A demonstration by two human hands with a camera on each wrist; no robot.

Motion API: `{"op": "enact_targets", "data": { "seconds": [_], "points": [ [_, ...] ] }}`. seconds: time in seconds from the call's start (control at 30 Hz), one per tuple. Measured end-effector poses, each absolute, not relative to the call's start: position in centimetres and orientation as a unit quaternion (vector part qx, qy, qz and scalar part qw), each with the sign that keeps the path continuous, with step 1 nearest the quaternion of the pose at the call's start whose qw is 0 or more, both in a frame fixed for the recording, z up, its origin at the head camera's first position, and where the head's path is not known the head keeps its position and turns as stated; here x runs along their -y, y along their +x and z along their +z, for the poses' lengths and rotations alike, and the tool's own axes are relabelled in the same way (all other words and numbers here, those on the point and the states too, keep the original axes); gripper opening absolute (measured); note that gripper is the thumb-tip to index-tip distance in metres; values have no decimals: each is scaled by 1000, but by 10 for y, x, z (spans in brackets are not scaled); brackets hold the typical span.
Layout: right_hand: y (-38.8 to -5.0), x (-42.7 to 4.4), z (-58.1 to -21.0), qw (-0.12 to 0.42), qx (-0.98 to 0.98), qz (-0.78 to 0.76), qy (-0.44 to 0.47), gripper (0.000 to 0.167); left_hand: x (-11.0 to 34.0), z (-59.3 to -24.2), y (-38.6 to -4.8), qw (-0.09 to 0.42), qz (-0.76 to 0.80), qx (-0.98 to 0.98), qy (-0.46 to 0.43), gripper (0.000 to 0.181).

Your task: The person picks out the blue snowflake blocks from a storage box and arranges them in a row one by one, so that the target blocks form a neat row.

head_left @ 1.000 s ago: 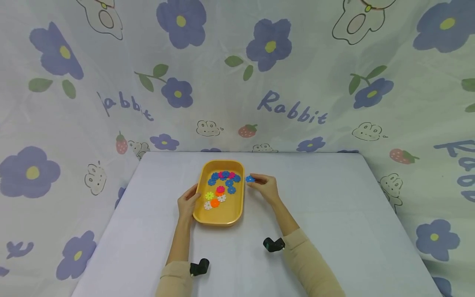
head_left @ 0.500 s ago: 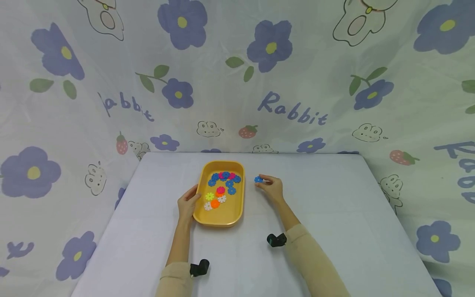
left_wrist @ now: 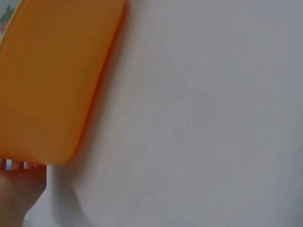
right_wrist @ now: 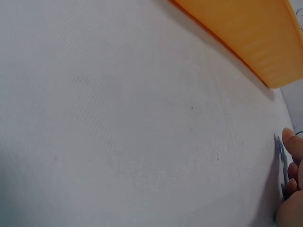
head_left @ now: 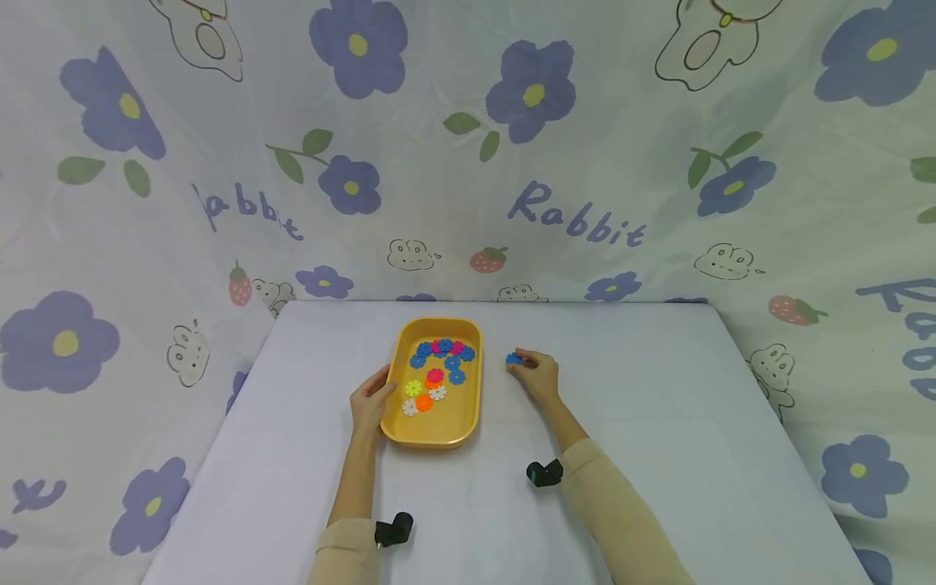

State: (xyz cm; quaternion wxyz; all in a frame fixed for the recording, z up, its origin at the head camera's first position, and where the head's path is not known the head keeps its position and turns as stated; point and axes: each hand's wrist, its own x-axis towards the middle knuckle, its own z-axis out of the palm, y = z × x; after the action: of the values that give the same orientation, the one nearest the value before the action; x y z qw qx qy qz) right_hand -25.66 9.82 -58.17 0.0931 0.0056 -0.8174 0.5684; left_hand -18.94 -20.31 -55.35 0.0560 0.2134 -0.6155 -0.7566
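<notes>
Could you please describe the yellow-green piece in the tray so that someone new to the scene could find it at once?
On the white table, find the yellow tray, its left side held by the left hand. Inside, look near that hand, just beyond a white piece. The small, notched yellow-green piece is the only one of its colour there.

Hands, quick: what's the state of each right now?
Left hand: closed, holding the yellow tray by its edge.
Right hand: closed, pinching a blue flower piece.
</notes>
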Motion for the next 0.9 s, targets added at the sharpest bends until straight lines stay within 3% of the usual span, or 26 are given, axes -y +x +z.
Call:
{"op": "enact_targets", "data": {
  "seconds": [0.47,0.9],
  "points": [
    [-258,-98,-580,45,853,520,20,36,203,-553,-188,58,-750,622,218,44],
    [-258,-99,-585,89,841,532,45,39,202,-552,-188,56,-755,617,214,45]
  ]
}}
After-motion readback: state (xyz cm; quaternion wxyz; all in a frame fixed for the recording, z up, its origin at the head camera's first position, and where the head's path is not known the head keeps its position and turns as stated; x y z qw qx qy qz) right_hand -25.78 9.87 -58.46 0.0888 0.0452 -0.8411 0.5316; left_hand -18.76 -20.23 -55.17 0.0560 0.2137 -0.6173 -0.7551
